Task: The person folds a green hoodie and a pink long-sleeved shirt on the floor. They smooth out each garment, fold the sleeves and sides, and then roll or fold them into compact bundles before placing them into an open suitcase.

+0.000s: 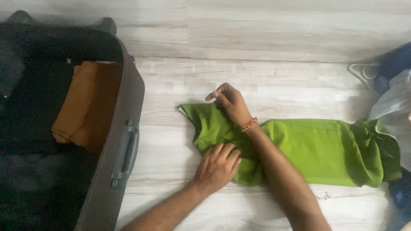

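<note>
A green garment (312, 149) lies on the pale wood-grain floor (265, 47), folded into a long narrow band. Its long axis runs left to right across the view, with the collar end pointing left toward the suitcase (124, 128) and the looser, bunched end pointing right. The cloth is a soft, matte knit, smooth and flat through the middle, rumpled into folds at the right end.

The left hand (218, 166) rests palm down on the near left part of the garment, fingers spread and flat, pressing the cloth rather than gripping it. The right hand (229, 102) crosses over to the far left edge, its fingers curled down onto the cloth near the collar; whether it pinches the fabric or only presses it cannot be told. A bead bracelet (249, 125) in red and orange circles the right wrist.

Just left of the garment stands the open suitcase, dark grey-brown with a textured fabric shell and a moulded grey handle (125, 152) on its side wall. Inside it lies a folded orange-brown cloth (87, 105) on dark lining. At the far right edge sit a white wire hanger (364, 72) and pale crumpled fabric (396, 100).
</note>
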